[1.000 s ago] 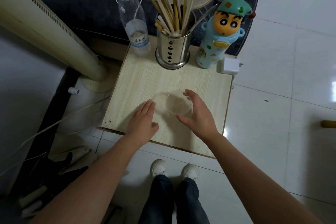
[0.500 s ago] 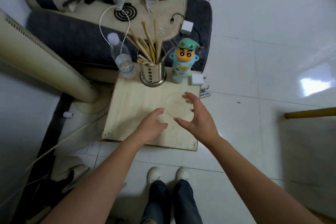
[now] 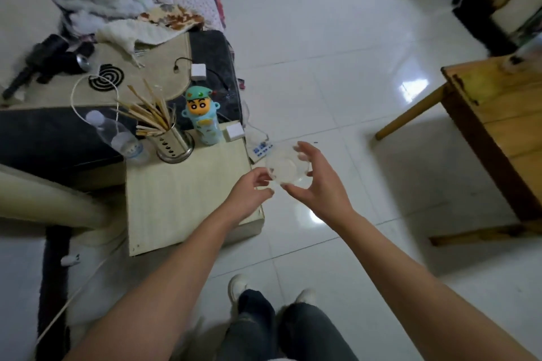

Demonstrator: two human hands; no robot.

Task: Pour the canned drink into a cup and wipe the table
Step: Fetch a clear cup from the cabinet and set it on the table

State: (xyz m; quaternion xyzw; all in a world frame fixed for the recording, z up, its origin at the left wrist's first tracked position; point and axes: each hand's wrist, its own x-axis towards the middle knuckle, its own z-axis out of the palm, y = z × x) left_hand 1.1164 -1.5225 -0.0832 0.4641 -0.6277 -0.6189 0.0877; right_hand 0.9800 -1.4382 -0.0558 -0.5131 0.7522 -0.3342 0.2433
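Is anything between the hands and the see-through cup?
No. The right hand already holds the clear cup with fingers curled round its rim, and the left hand touches its near edge. Nothing sits between.

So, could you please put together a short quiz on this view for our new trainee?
1. True or false: the clear cup stands on the small table.
2. Which hand grips the cup? A) left hand alone B) right hand C) neither
3. Fill in: the steel holder stands between the water bottle and the ____ flask.

Key
1. False: it is held up beyond the table's right edge, over the floor.
2. B: the right hand's fingers curl round it; the left hand is at its rim, though whether it grips is unclear.
3. Cartoon.
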